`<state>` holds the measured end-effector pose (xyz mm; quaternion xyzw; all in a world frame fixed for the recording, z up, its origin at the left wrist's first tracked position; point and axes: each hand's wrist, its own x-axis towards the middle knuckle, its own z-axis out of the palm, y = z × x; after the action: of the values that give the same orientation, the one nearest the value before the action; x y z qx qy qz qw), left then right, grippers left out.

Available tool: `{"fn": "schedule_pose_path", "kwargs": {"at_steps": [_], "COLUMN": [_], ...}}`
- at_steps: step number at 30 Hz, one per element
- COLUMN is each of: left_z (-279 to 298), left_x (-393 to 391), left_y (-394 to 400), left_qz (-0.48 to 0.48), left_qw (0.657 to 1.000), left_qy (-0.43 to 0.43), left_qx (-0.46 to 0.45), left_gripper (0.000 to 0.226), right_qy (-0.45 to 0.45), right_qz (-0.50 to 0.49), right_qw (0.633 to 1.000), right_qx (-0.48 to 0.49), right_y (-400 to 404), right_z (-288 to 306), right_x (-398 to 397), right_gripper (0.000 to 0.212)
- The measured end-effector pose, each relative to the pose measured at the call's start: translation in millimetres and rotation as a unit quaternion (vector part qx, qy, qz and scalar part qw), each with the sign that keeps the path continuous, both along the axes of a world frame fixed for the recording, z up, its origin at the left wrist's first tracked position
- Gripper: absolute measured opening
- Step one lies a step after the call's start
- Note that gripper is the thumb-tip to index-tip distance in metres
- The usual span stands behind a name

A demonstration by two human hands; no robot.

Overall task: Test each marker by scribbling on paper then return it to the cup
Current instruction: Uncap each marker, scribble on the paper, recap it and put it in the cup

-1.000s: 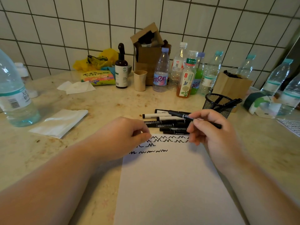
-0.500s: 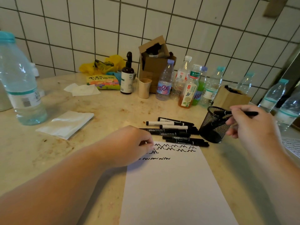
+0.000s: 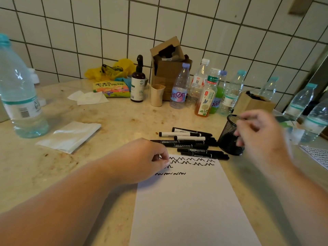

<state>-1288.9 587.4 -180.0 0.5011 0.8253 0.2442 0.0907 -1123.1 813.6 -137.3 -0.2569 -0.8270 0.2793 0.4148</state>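
Note:
A white paper sheet (image 3: 191, 206) lies in front of me with black scribble lines (image 3: 191, 161) near its top edge. Just beyond it, several black and white markers (image 3: 188, 142) lie in a loose pile. To their right stands the black mesh cup (image 3: 229, 137). My right hand (image 3: 260, 137) hovers over and in front of the cup, motion-blurred, its fingers loosely curled with no marker visible in them. My left hand (image 3: 142, 160) rests on the paper's top left corner, fingers curled under, covering part of the scribbles.
A large water bottle (image 3: 19, 91) stands far left, with a folded tissue (image 3: 69, 135) beside it. Bottles (image 3: 207, 93), a beige cup (image 3: 157, 95), a brown pump bottle (image 3: 137, 84) and cardboard boxes (image 3: 168, 68) line the tiled wall. More bottles (image 3: 312, 114) and another scribbled sheet (image 3: 317, 155) are at right.
My right hand carried the marker from above the paper to the mesh cup; the marker no longer shows in its fingers. My left hand stayed on the paper's corner.

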Motion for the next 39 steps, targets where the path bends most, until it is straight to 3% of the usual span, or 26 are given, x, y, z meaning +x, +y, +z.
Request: {"fn": "schedule_pose_path", "kwargs": {"at_steps": [4,9,14,18,21,24,27,31,34,36,39], "left_z": [2,2,2,1,2,1,2,4,5,7,12], "left_x": [1,0,-2,-1,0,1,3,3,4,7,15], "left_y": [0,0,1,1,0,0,0,-1,0,2,4], "left_qz": [-0.002,0.005,0.002,0.004,0.003,0.006,0.005,0.007,0.013,0.015,0.002], "left_qw": [1.000,1.000,1.000,1.000,1.000,1.000,1.000,1.000,1.000,1.000,1.000], "left_qy": [0.010,0.016,0.021,0.014,0.006,0.014,0.016,0.007,0.002,-0.008,0.000], "left_qx": [-0.006,-0.012,-0.011,-0.006,-0.003,0.005,0.003,0.000,0.000,0.013,0.026], "left_gripper": [0.016,0.018,0.015,0.014,0.016,0.016,0.016,0.015,0.016,0.018,0.025], "right_qy": [-0.255,-0.340,-0.362,-0.399,-0.340,-0.200,-0.128,-0.071,-0.004,0.048,0.039], "right_qz": [0.064,0.056,0.053,0.038,0.011,0.066,0.142,0.116,0.140,0.197,0.290], "right_qw": [0.960,0.930,0.921,0.894,0.926,0.978,0.973,0.982,0.967,0.930,0.884], "right_qx": [0.099,0.129,0.136,0.203,0.164,-0.002,-0.129,-0.128,-0.213,-0.307,-0.365], "right_y": [-8,-1,2,-1,-11,-25,-39,-40,-39,-42,-49], "right_z": [-19,-35,-40,-35,-21,-9,-18,-44,-48,-46,-43], "right_x": [-16,-29,-30,-30,-24,-13,-8,-7,-6,-6,-3], "right_gripper": [0.009,0.009,0.015,0.009,0.008,0.012,0.016,0.011,0.008,0.002,0.018]}}
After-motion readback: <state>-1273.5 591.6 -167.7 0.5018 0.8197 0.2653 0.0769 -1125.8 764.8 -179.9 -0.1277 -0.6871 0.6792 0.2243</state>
